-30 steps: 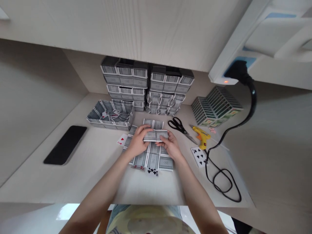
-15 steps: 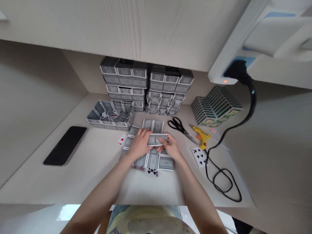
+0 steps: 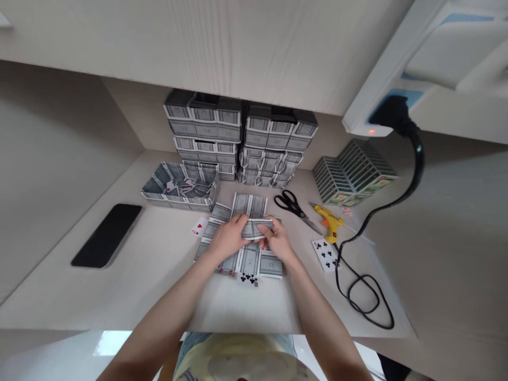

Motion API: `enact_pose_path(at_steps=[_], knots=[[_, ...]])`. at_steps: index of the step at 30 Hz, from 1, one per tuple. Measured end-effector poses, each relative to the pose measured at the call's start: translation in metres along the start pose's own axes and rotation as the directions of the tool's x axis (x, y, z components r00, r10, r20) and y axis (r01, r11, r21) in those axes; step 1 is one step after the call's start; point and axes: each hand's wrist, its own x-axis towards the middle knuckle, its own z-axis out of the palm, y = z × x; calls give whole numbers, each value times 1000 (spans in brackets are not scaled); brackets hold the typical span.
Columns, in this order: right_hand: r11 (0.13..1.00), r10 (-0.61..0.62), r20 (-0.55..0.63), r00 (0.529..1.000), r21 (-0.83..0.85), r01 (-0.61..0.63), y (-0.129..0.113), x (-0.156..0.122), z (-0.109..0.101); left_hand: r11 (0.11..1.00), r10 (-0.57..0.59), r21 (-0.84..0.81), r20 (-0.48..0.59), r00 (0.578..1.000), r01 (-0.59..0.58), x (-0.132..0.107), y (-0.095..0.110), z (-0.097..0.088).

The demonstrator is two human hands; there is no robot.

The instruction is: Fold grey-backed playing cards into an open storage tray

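Observation:
Between my two hands is a strip of joined playing cards [image 3: 253, 229], patterned backs toward me, raised over the other cards. My left hand [image 3: 229, 236] grips its left end. At the other end my right hand [image 3: 279, 239] pinches it, thumb lying across the front. Below them a panel of joined grey-backed playing cards [image 3: 250, 259] lies flat on the desk, partly hidden by my hands. A ten of clubs [image 3: 248, 280] shows its face at the panel's near edge. A two of hearts [image 3: 199, 227] lies left of the panel.
An open card-built box [image 3: 178, 203] holding loose cards stands back left. Card-built boxes [image 3: 270, 140] are stacked behind. Black scissors [image 3: 296, 207], a yellow glue gun [image 3: 330, 222] with a looping black cord [image 3: 359, 277], and a club card [image 3: 325, 255] lie right. A phone [image 3: 107, 235] lies left.
The held card strip looks slightly bent at its fold now, its left part tilted. Both hands keep nearly the same place, and the view has shifted a little.

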Motion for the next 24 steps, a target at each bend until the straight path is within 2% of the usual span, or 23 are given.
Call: enact_pose_path(at_steps=[9, 13, 18, 24], knots=[[987, -78, -73, 994, -148, 66, 4, -2, 7, 997, -21, 77, 2, 1000, 21, 0, 3, -2], [988, -85, -95, 992, -139, 71, 5, -1, 7, 993, 11, 116, -32, 999, -7, 0, 4, -7], [995, -87, -79, 993, -64, 82, 4, 2, 1, 995, 101, 24, -88, 991, -99, -2, 4, -10], [997, -67, -93, 993, -50, 63, 4, 2, 1, 972, 159, -160, -92, 983, -172, 0, -7, -1]])
